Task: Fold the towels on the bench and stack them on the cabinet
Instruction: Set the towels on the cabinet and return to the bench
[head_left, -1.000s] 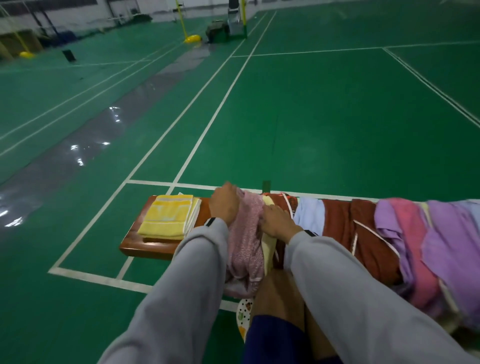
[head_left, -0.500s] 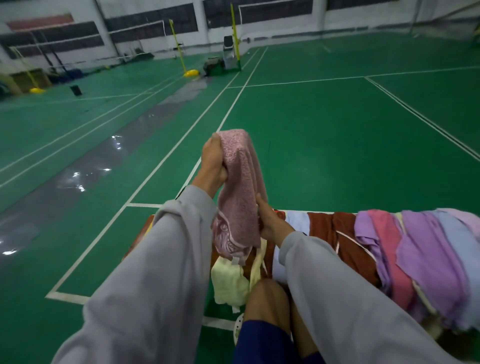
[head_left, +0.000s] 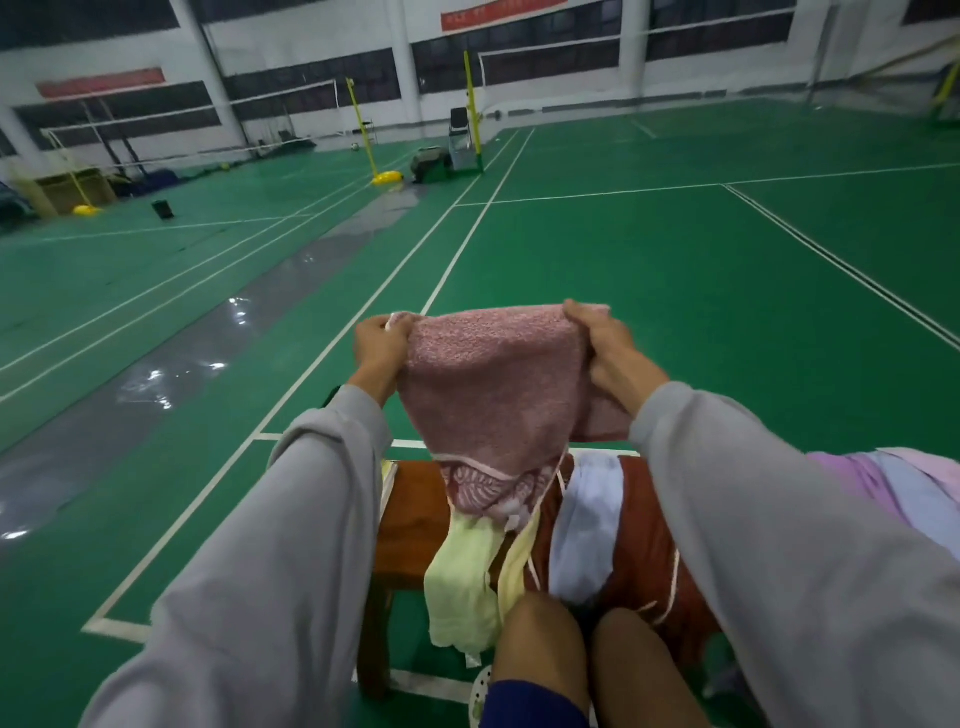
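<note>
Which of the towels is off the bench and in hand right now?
The pink towel, held up by its top corners in the left hand and right hand; the others lie draped on the bench.

Indoor badminton hall. The floor (head_left: 649, 291) is green sports matting marked with white court lines (head_left: 457, 249), crossed on the left by a grey glossy strip (head_left: 171, 374) that reflects ceiling lights. Yellow net posts (head_left: 358, 130) on weighted yellow bases (head_left: 387, 178) stand at the court edges, with nets (head_left: 187, 111) strung between them in the background. An umpire's chair (head_left: 462, 143) stands beside one post. The far wall (head_left: 322, 31) is white with bands of dark windows and red banners (head_left: 101, 83). In the foreground, a wooden worktop (head_left: 410, 514) draped with towels (head_left: 587, 525) stands on the court.
</note>
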